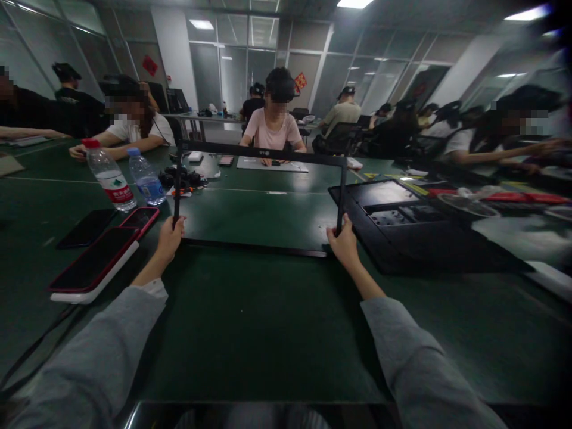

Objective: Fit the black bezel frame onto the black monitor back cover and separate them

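Observation:
Between my hands a thin black rectangular frame, like a laptop screen bezel (254, 246), is held up over the green table (250, 322). Its middle is open, and the table shows through it. My left hand (170, 239) is closed around its lower left side. On the lower right side, my right hand (344, 241) grips it with thumb and fingers. The top bar tilts slightly down to the right and carries a small round mark near its middle. To the right of my right hand lie black laptop casing parts (402, 232).
Left of me lie a red-edged phone (96, 259) on a white block and a dark phone (87, 229). Behind them stand a red-capped bottle (111, 182) and a blue-capped bottle (146, 182). A person in pink (273, 128) sits across the table; other people sit around.

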A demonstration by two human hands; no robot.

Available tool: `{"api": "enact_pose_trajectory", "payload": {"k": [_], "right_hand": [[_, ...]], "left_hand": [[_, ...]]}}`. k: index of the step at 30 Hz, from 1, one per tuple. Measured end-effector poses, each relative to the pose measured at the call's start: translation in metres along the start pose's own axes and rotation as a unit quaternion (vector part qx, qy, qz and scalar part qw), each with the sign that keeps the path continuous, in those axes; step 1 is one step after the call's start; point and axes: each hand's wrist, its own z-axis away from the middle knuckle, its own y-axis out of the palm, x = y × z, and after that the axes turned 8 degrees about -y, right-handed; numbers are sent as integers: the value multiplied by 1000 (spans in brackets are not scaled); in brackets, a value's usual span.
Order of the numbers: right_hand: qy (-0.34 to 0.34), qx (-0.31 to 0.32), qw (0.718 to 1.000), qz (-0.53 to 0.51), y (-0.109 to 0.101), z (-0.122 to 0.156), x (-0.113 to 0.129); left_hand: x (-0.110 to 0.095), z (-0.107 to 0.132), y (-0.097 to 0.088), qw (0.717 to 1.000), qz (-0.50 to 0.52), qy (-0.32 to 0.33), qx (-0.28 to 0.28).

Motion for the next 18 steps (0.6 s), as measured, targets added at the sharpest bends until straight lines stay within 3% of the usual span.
{"api": "enact_pose_trajectory", "payload": {"k": [3,9,12,18], "right_hand": [[51,56,997,-32,15,-2,-14],[-2,23,994,-104,23,-3,-27],[-37,18,995,-86,20,-4,-23],[-34,18,999,7,20,-4,-21]], "left_hand": [[5,-1,-2,997,-46,-45,-34],[1,7,-14,976,-206,-16,-62],[-2,15,-20,959,-275,-10,-64],[1,23,-21,939,-338,23,-60]]}}
